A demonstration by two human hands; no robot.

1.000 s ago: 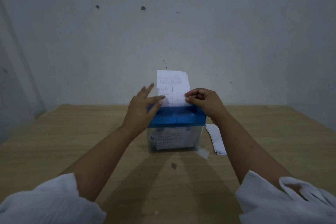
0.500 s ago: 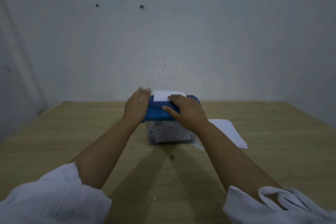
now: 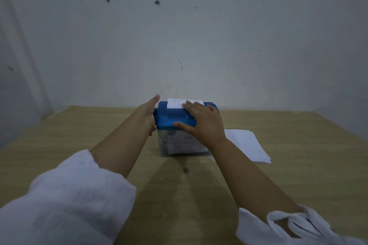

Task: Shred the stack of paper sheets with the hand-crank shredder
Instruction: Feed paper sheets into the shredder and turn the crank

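Sheet [image 3: 180,103] sunk lower; right hand [image 3: 201,123] flat atop shredder [image 3: 173,117], mid-table.

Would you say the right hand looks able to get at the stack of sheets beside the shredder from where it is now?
Probably yes: the right hand rests on the shredder, and the paper stack lies uncovered just to its right.

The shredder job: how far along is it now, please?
Done: printed paper already lies in the clear bin. In hand: one sheet stands in the slot of the blue shredder; the right hand presses on top, the left hand is at its left end. Left: the stack on the table.
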